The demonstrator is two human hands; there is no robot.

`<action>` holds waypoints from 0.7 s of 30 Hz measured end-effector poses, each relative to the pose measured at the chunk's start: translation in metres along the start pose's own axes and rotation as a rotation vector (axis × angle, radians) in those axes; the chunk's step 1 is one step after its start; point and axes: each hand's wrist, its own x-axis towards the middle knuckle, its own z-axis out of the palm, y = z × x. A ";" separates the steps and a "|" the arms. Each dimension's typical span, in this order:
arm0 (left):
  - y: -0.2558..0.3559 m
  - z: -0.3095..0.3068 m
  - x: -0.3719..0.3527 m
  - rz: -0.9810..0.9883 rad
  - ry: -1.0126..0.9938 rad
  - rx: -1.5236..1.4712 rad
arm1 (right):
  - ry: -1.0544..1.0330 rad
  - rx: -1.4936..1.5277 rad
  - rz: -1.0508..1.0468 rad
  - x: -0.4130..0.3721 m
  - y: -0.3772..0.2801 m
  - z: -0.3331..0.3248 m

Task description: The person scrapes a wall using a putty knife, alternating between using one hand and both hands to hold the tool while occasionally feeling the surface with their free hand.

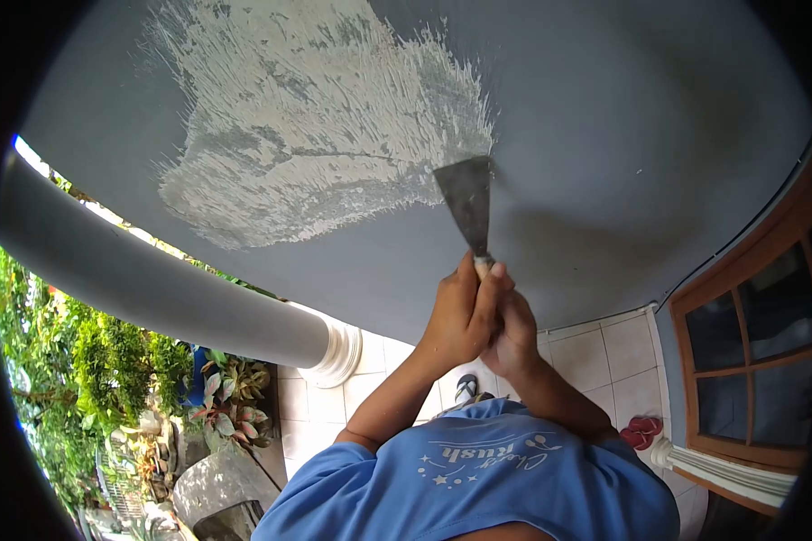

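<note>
**Two hands, one scraper on a grey wall**

Both hands grip a single scraper (pixel 467 203); the left hand (pixel 458 317) wraps its fingers tightly round the handle, and the right hand (pixel 516 335) closes over it from the right, the two touching. The blade's edge rests against the grey wall (pixel 622 135), at the right border of one large pale scraped patch (pixel 316 126). One grey column (pixel 153 279) runs to the left, its base on the white floor tiles (pixel 622 361); one wood-framed window (pixel 749 352) stands at the right; two red sandals (pixel 641 431) lie near it, and one dark sandal (pixel 465 388) shows below the hands; potted plants (pixel 230 401) sit at the left.
</note>
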 end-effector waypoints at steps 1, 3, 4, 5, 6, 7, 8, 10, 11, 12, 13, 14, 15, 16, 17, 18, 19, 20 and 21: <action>-0.009 -0.002 -0.008 0.009 0.007 0.022 | 0.087 -0.056 0.035 -0.007 0.005 0.002; -0.016 0.001 0.002 0.061 0.007 0.037 | 0.202 -0.146 0.039 -0.003 0.005 0.005; -0.017 0.003 -0.002 0.065 0.013 0.040 | 0.244 -0.180 0.030 -0.002 0.000 0.006; -0.014 0.005 0.005 0.026 0.003 0.063 | 0.150 -0.180 -0.006 0.001 -0.007 0.005; -0.008 0.005 0.008 0.026 -0.006 0.037 | 0.160 -0.216 -0.039 0.006 -0.013 0.008; -0.003 0.006 0.013 0.036 -0.015 0.008 | 0.172 -0.217 -0.047 0.008 -0.016 0.014; 0.003 0.008 0.016 0.046 -0.022 -0.022 | 0.184 -0.221 -0.054 0.009 -0.018 0.018; 0.004 0.007 0.006 -0.024 -0.032 -0.067 | 0.215 -0.270 -0.023 -0.001 -0.013 0.016; -0.008 0.007 -0.002 -0.020 -0.030 -0.075 | 0.228 -0.288 -0.008 -0.006 -0.009 0.015; -0.015 0.007 -0.008 -0.018 -0.031 -0.079 | 0.264 -0.329 -0.019 -0.007 -0.007 0.017; -0.020 0.010 -0.010 -0.051 -0.038 -0.117 | 0.302 -0.370 -0.031 -0.008 -0.007 0.019; -0.022 0.012 -0.007 -0.059 -0.047 -0.135 | 0.346 -0.410 -0.038 -0.009 -0.007 0.020; -0.021 0.014 -0.004 -0.078 -0.056 -0.156 | 0.329 -0.476 -0.037 -0.008 -0.012 0.019; -0.021 0.016 -0.001 -0.097 -0.065 -0.182 | 0.327 -0.519 -0.062 -0.006 -0.015 0.020; -0.022 0.017 0.004 -0.103 -0.095 -0.240 | 0.319 -0.568 -0.091 -0.002 -0.020 0.021; -0.021 0.018 0.007 -0.076 -0.095 -0.283 | 0.306 -0.617 -0.122 0.003 -0.025 0.023; -0.020 0.020 0.009 -0.052 -0.093 -0.325 | 0.315 -0.656 -0.118 0.004 -0.029 0.024; -0.020 0.022 0.010 -0.027 -0.090 -0.365 | 0.306 -0.736 -0.141 0.001 -0.027 0.020; -0.025 0.025 0.005 -0.034 -0.072 -0.375 | 0.294 -0.815 -0.169 -0.004 -0.023 0.012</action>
